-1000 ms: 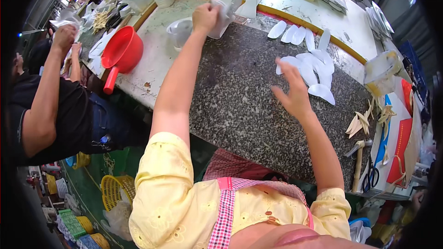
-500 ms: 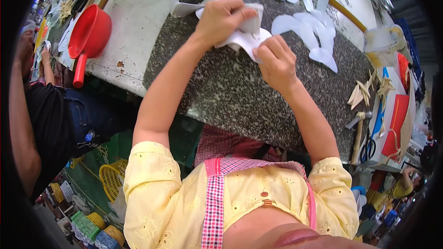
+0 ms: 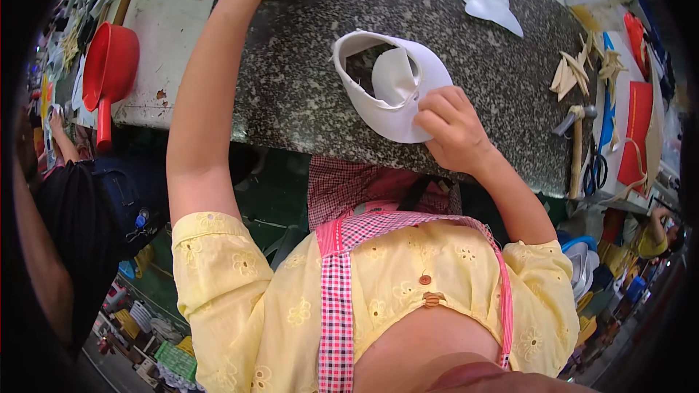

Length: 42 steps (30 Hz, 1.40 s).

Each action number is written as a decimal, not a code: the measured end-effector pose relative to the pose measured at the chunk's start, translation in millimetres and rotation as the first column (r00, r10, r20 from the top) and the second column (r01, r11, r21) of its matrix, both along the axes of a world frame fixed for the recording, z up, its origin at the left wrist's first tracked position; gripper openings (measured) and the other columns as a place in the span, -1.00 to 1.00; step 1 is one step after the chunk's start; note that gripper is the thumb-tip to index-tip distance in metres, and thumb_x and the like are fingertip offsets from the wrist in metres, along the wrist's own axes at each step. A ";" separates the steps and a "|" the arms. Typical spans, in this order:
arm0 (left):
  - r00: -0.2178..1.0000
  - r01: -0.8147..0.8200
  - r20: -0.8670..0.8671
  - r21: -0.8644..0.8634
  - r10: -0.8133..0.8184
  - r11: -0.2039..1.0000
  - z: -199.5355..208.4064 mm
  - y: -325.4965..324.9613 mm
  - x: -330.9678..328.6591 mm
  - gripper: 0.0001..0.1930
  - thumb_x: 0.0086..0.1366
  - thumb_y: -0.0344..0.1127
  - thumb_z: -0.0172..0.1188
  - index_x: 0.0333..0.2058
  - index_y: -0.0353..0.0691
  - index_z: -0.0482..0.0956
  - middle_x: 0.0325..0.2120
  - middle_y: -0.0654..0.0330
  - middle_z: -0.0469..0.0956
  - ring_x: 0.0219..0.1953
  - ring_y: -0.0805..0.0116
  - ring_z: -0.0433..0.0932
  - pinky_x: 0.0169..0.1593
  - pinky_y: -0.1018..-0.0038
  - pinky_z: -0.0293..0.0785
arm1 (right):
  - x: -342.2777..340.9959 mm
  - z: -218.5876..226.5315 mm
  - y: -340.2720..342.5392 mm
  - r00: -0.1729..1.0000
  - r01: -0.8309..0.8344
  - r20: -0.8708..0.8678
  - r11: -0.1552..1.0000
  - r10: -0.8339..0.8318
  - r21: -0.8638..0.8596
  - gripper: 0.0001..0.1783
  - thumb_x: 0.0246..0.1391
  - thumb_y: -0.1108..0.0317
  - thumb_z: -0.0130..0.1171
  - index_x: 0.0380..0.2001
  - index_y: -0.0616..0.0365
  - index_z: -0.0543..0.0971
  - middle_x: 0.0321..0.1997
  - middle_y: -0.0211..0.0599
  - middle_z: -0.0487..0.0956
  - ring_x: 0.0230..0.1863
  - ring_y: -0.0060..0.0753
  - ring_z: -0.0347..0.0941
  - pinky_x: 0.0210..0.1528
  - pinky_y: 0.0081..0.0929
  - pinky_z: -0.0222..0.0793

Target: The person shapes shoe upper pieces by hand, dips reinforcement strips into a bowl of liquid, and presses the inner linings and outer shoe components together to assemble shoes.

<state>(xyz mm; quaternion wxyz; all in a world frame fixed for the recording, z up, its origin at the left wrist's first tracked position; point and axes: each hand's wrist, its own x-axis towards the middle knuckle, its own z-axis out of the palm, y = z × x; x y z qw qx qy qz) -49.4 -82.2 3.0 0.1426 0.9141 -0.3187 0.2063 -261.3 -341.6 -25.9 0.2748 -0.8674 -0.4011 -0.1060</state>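
Pale yellow short-sleeved blouse [image 3: 408, 284] of thin cotton with embroidered flower eyelets and small brown buttons down the front. Over it, red-and-white checked apron straps [image 3: 336, 306] edged in pink, probably joined to the checked apron skirt [image 3: 342, 189] below. Bare forearms.

A white shoe-upper piece [image 3: 393, 91], cut from thin flexible sheet, lies on the speckled grey stone slab [image 3: 306, 80] close to its near edge, curved round into an open loop through which the slab shows. An inner flap of the same white material stands folded up inside the loop, and the wider, flatter part of the piece lies toward the near right, where the right hand [image 3: 455, 131] pinches its edge.
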 end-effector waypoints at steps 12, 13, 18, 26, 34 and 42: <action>0.899 -0.433 -0.344 -0.594 0.273 0.678 6.1 1.3 -59.4 -0.42 -0.14 -0.40 0.38 -0.10 -0.34 0.35 -0.15 -0.02 0.47 -0.27 0.18 0.56 -0.20 0.43 0.45 | 24.6 8.2 8.9 0.999 -0.011 -0.053 1.000 0.011 -0.009 -0.67 -0.28 0.33 0.28 -0.34 0.09 0.49 -0.23 -0.41 0.46 -0.14 -0.27 0.29 -0.07 -0.35 0.23; 0.945 -0.327 -0.192 -0.504 0.266 0.799 16.1 -6.0 -76.8 -0.35 -0.13 -0.28 0.39 -0.05 -0.36 0.31 -0.12 -0.06 0.44 -0.21 0.15 0.52 -0.14 0.38 0.42 | 28.8 0.8 6.9 1.000 0.014 -0.020 0.993 -0.017 -0.116 -0.66 -0.29 0.23 0.30 -0.35 0.05 0.51 -0.18 -0.50 0.45 -0.11 -0.31 0.27 -0.05 -0.35 0.22; 0.938 0.285 -0.210 0.021 -0.275 0.958 17.0 -39.9 -172.7 -0.67 -0.02 -0.21 0.28 -0.23 -0.09 0.51 -0.23 0.26 0.49 -0.21 0.40 0.46 -0.08 0.29 0.28 | 34.4 3.0 1.7 0.996 -0.003 0.089 0.986 0.018 -0.167 -0.64 -0.34 0.11 0.31 -0.41 0.00 0.51 -0.21 -0.54 0.46 -0.12 -0.35 0.26 -0.09 -0.40 0.16; 0.982 0.160 0.071 0.197 -0.177 0.967 15.5 -36.9 -197.5 -0.63 -0.11 -0.18 0.29 -0.25 -0.03 0.52 -0.24 0.30 0.44 -0.04 0.34 0.36 0.06 0.23 0.15 | 37.3 33.8 1.8 0.987 0.013 0.156 0.943 0.042 -0.332 -0.70 -0.45 0.08 0.31 -0.65 -0.05 0.45 -0.67 -0.60 0.38 -0.33 -0.45 0.29 -0.22 -0.40 0.07; 0.051 -0.521 -0.522 -0.742 -0.852 0.423 -27.7 -36.5 -174.0 -0.34 0.20 0.21 -0.07 -0.07 -0.36 0.42 -0.16 0.03 0.47 -0.08 0.24 0.43 0.05 0.36 0.26 | 2.3 13.1 -5.8 0.900 0.175 0.413 0.983 -0.138 -0.052 -0.66 -0.48 0.08 0.31 -0.66 -0.06 0.39 -0.58 -0.60 0.37 -0.37 -0.44 0.24 -0.25 -0.38 0.07; -0.035 -0.638 -0.036 -0.768 -0.999 0.050 -6.3 -65.3 -186.9 -0.63 -0.04 -0.48 0.12 -0.17 -0.39 0.43 -0.28 0.07 0.52 -0.25 0.37 0.53 -0.12 0.43 0.45 | 23.4 22.9 -31.5 0.813 0.435 -0.503 0.269 0.292 0.859 -0.57 -0.06 0.07 0.16 -0.24 0.20 0.48 -0.36 -0.34 0.46 -0.30 -0.58 0.30 -0.19 -0.63 0.17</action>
